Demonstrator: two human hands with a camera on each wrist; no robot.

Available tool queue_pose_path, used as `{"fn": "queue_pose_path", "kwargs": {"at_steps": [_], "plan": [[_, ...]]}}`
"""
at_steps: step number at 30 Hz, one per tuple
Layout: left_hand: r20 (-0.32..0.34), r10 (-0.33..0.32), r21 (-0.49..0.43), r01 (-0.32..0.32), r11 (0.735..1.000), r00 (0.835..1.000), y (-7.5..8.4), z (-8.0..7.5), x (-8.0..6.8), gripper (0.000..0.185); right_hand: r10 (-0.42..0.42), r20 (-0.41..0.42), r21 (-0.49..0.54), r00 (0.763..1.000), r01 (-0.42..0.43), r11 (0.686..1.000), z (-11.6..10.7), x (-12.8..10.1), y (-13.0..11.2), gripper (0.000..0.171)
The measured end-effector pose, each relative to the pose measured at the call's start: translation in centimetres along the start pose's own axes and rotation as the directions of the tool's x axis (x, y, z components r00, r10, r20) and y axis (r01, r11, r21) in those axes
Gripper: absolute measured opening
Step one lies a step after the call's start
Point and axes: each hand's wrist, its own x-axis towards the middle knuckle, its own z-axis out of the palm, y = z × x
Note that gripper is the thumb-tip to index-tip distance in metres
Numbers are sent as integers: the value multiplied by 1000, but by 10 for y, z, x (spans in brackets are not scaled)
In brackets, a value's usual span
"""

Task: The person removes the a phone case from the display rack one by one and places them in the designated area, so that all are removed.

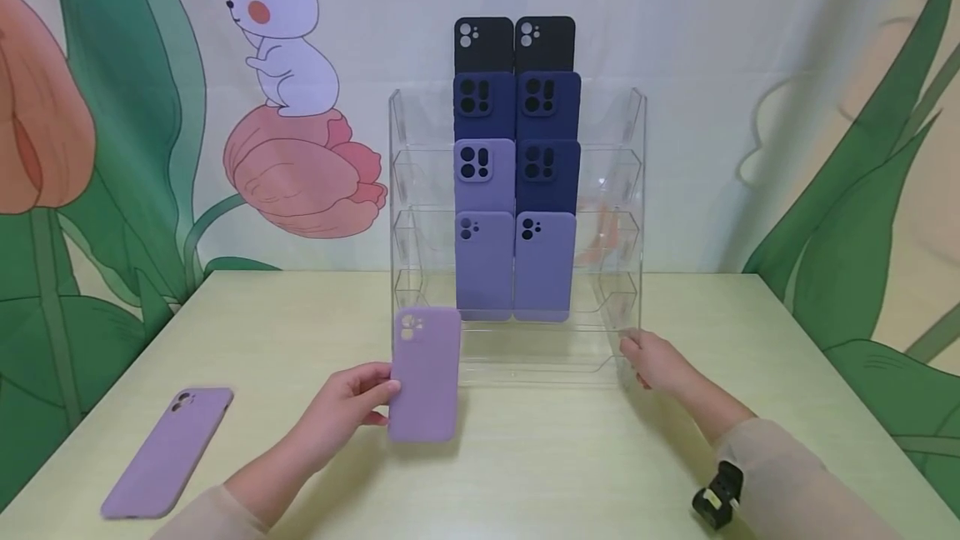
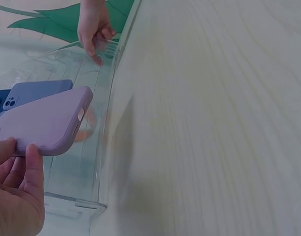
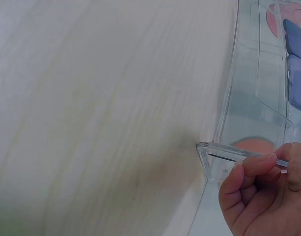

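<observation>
My left hand (image 1: 347,400) pinches a light purple phone case (image 1: 426,377) by its left edge, holding it upright in front of the clear tiered rack (image 1: 517,348). In the left wrist view the thumb and fingers grip the case (image 2: 42,123) near one corner. My right hand (image 1: 654,361) grips the rack's front right corner; the right wrist view shows thumb and finger pinching the clear side edge (image 3: 224,153). Two purple cases, one on the left (image 1: 484,269) and one on the right (image 1: 544,269), stand side by side on the lowest filled tier.
Higher tiers hold a lilac case (image 1: 484,177), several navy cases (image 1: 549,177) and two black cases (image 1: 545,44). Another purple case (image 1: 168,452) lies on the table at the left. A black device (image 1: 718,497) is strapped at the right wrist. A printed cloth (image 1: 697,107) hangs behind.
</observation>
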Motion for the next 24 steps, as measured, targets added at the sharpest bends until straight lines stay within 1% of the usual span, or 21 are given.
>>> {"fn": "queue_pose_path", "kwargs": {"at_steps": [7,14,19,24], "plan": [[-32,-12,16,13,1000,999,0,-8,-4,36,4,-3,2,1000,-4,1000,1,0,0,49],[-81,-49,37,52,998,996,-1,-15,-9,34,3,0,-13,1000,-3,1000,1,1,1,50],[-99,-50,51,55,997,994,-2,-23,-13,37,-9,-2,-11,1000,9,1000,1,3,2,50],[-114,-53,58,60,996,992,-3,-31,-18,39,-3,-2,-11,1000,3,1000,1,3,2,49]]}}
